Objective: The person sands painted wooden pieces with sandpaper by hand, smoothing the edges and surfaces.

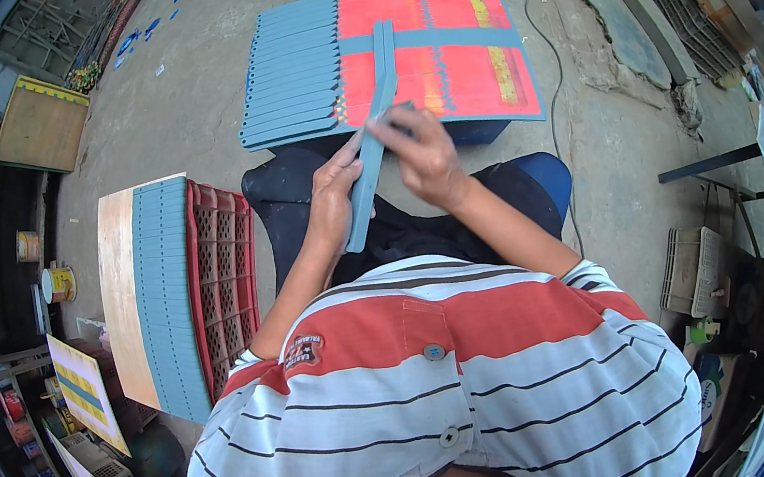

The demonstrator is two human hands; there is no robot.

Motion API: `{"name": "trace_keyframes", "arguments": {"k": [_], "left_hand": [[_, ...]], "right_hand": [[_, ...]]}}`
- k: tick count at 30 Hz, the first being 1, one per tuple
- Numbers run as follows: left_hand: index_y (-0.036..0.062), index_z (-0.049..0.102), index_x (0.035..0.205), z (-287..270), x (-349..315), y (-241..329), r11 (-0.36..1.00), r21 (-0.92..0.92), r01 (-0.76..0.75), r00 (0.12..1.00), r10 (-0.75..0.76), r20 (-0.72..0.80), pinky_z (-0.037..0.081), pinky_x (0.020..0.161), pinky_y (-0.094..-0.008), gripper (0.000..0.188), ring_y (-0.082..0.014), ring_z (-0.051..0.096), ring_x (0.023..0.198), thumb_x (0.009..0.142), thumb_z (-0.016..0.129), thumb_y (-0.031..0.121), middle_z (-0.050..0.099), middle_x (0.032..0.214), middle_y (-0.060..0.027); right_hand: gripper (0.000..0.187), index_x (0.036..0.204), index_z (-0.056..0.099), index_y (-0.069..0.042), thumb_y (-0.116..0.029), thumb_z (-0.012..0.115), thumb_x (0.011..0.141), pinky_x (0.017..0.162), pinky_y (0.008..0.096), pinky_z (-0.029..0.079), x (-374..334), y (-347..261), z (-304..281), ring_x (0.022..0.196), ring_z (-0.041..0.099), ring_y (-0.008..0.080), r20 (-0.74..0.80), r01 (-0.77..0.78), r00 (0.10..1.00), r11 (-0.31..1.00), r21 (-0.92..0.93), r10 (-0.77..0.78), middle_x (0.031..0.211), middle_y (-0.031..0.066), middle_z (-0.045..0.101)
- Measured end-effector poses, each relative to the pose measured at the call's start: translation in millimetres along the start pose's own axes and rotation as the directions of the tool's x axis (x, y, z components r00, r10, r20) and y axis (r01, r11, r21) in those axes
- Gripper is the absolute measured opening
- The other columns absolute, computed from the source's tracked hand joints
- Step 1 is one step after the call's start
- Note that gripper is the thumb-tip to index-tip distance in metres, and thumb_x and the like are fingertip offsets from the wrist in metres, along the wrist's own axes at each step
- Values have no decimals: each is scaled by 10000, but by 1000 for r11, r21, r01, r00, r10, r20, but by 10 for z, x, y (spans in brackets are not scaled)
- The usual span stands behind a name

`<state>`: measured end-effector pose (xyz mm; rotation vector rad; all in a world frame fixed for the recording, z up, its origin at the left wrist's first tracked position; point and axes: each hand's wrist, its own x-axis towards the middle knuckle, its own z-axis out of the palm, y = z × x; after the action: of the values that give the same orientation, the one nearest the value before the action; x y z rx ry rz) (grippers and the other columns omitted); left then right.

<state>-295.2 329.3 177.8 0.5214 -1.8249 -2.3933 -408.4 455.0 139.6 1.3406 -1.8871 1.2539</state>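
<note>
A long, narrow blue-grey slat [376, 127] runs from my lap up over the red panel [464, 56] in front of me. My left hand [333, 196] grips its lower part, fingers wrapped around its edge. My right hand [423, 150] closes over the slat's middle from the right. On the red panel lies a fan of several matching blue-grey slats [291, 76] at the left, and a blue-grey crossbar [456, 33] spans it sideways.
To my left a red plastic crate [223, 271] carries a wooden board with a row of blue-grey slats [166, 298]. Paint tins [59, 282] and shelves stand at far left. Crates, boards and clutter line the right side. Concrete floor [187, 100] lies beyond.
</note>
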Motion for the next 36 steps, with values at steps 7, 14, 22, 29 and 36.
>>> {"name": "trace_keyframes", "arguments": {"k": [7,14,22,29,36], "left_hand": [[31,419,1420,-16,-7,-27,987,-161,25,988,0,155,405,456,-196,515,-76,477,527,929,415,187,542,713,-39],[48,478,1389,-22,-17,22,999,32,-21,998,19,52,427,480,-209,475,-60,475,548,925,419,137,575,785,-18],[37,478,1385,-96,61,-72,995,-89,-37,999,37,-2,427,495,-206,476,-68,492,558,924,417,137,575,800,-17],[6,400,1420,-71,31,-30,970,-238,42,993,-13,120,426,486,-209,523,-86,474,549,925,405,176,528,746,-35],[7,380,1432,-68,27,-11,981,-185,63,974,-20,224,415,467,-206,535,-77,456,564,932,385,198,490,693,-24]], "right_hand": [[486,1130,667,-47,125,558,688,823,387,481,162,241,-75,901,575,312,-81,-45,996,991,-125,35,1046,132,585],[468,1107,678,-38,154,574,692,767,377,473,198,224,-77,889,577,311,-63,-12,998,997,-79,7,1046,146,578],[481,1097,686,-49,113,592,654,750,374,488,-83,-165,47,862,583,312,18,111,993,988,108,-114,1010,132,600],[456,1069,683,-23,127,603,645,742,375,478,18,24,8,862,587,303,-27,74,997,996,47,-72,999,136,603],[490,1102,673,-34,157,564,664,776,383,475,184,282,-24,895,579,319,-87,4,996,995,-96,-12,1044,143,585]]}}
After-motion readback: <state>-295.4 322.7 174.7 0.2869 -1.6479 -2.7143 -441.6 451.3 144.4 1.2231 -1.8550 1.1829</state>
